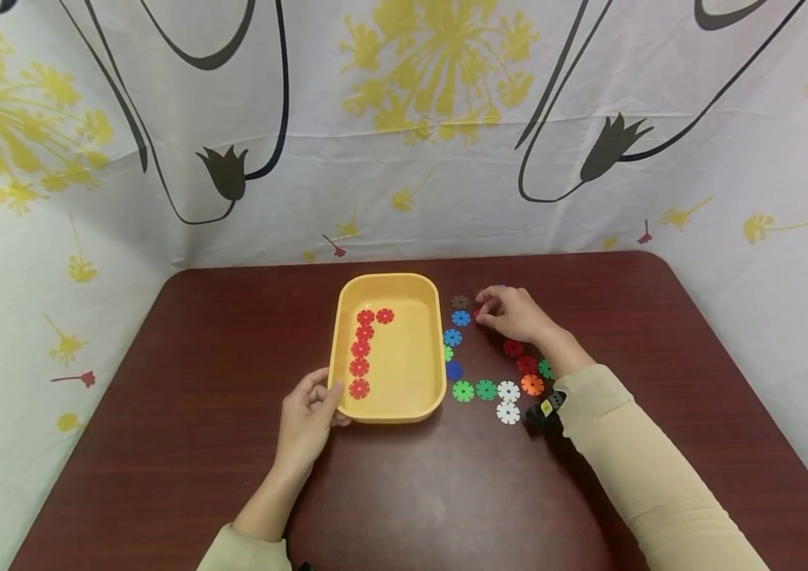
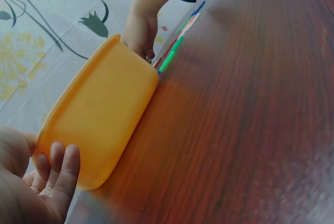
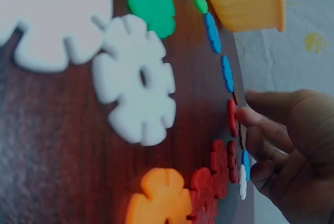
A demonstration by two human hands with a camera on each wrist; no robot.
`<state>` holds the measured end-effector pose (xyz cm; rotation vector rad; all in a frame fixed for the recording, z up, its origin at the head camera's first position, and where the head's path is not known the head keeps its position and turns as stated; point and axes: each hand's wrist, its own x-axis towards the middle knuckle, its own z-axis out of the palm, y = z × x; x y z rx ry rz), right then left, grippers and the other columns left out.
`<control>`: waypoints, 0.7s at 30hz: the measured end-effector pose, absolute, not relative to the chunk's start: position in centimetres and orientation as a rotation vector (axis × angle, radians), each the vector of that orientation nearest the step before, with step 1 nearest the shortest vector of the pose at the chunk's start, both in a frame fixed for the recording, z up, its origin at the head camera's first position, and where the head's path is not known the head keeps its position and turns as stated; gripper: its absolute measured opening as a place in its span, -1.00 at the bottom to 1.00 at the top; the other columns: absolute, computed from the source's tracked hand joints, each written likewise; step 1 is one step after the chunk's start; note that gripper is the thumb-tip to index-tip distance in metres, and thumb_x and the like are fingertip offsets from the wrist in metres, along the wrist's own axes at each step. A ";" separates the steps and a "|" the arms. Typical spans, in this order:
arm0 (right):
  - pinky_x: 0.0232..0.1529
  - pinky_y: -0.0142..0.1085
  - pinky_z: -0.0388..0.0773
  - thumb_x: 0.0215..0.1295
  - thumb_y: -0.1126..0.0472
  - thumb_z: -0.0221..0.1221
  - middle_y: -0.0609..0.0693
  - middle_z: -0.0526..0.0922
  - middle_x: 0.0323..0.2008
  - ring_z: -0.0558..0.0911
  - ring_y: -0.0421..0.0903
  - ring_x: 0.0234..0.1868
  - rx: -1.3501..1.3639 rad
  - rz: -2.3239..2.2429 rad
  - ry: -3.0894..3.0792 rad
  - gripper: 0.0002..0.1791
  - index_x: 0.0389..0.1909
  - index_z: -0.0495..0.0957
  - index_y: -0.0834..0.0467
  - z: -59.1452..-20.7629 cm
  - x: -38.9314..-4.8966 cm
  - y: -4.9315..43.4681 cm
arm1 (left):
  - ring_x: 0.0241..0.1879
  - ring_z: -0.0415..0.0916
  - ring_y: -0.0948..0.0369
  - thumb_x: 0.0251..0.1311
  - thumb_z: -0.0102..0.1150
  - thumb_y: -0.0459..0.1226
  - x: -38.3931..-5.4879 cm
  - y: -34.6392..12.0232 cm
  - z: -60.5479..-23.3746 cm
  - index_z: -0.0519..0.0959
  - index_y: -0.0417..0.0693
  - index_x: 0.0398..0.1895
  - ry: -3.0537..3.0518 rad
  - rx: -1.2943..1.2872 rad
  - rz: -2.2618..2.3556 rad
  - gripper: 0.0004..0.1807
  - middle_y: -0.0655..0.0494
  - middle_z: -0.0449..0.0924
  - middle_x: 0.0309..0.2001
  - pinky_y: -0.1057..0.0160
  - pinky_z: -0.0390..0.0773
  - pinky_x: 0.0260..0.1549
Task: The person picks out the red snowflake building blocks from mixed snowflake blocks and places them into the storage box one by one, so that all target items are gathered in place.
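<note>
At the bottom left of the head view, a person's left hand (image 1: 311,408) grips the near left corner of a yellow tray (image 1: 407,357), thumb at the rim and fingers against the outside wall. The tray sits on a dark red-brown table (image 1: 404,484), just left of the middle of the frame. Inside it, six red flower-shaped discs (image 1: 361,349) form a line up the left side, bending right at the top.

Right of the tray, two white discs (image 1: 508,412) are nearest, then two green discs (image 1: 487,389) and an orange disc (image 1: 532,385). Blue discs (image 1: 461,318) run up beside the tray's right wall.

Farther back, right of centre, the right hand (image 1: 514,315) reaches in with bent fingers. A single red disc (image 3: 232,117) lies right at its fingertips, one touching it in the right wrist view; whether they pinch it, I cannot tell. A brown disc (image 1: 461,302) lies just to their left.

Behind the table hangs white cloth (image 1: 382,214) with yellow and grey flowers.
</note>
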<state>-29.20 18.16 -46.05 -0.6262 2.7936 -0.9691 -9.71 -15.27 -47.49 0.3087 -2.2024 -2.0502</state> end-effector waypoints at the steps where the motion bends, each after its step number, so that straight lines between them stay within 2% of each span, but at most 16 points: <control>1: -0.26 -0.13 0.65 0.38 0.24 0.29 0.15 0.70 -0.15 0.65 -0.01 -0.30 -0.628 -0.970 2.798 -0.65 0.12 0.56 0.29 -46.1 -29.2 18.2 | -0.53 0.62 0.22 0.43 0.17 -0.33 -9.7 -15.3 -47.5 0.41 -0.33 0.31 -2.204 0.307 -2.050 -0.54 -0.35 0.54 -0.33 0.23 0.75 -0.44; 4: -0.21 -0.09 0.63 0.33 0.18 0.35 0.14 0.66 -0.19 0.61 0.02 -0.26 -0.618 -0.947 2.839 -0.62 0.07 0.59 0.30 -46.1 -29.2 18.3 | -0.52 0.63 0.23 0.43 0.18 -0.32 -9.7 -15.3 -47.4 0.41 -0.33 0.32 -2.204 0.302 -2.052 -0.54 -0.35 0.55 -0.32 0.24 0.75 -0.43; 10: -0.14 -0.05 0.59 0.34 0.08 0.36 0.10 0.58 -0.34 0.51 0.02 -0.32 -0.602 -0.823 2.877 -0.57 0.04 0.61 0.33 -46.5 -29.1 18.2 | -0.52 0.63 0.22 0.43 0.18 -0.32 -9.7 -15.4 -47.4 0.41 -0.33 0.32 -2.207 0.311 -2.052 -0.53 -0.34 0.55 -0.31 0.24 0.75 -0.43; 15: -0.26 -0.13 0.52 0.35 0.09 0.35 0.09 0.56 -0.35 0.49 -0.01 -0.38 -0.576 -0.766 2.877 -0.65 -0.08 0.61 0.30 -46.5 -29.0 18.1 | -0.52 0.63 0.22 0.43 0.18 -0.31 -9.7 -15.4 -47.4 0.41 -0.32 0.32 -2.209 0.311 -2.048 -0.53 -0.33 0.56 -0.31 0.24 0.75 -0.43; 21: -0.35 -0.21 0.41 0.29 0.07 0.40 0.06 0.47 -0.41 0.45 -0.03 -0.42 -0.468 -0.782 2.793 -0.66 -0.23 0.48 0.20 -46.2 -28.9 18.0 | -0.52 0.63 0.22 0.42 0.19 -0.32 -9.7 -15.4 -47.5 0.42 -0.32 0.31 -2.210 0.310 -2.040 -0.54 -0.31 0.56 -0.33 0.23 0.75 -0.43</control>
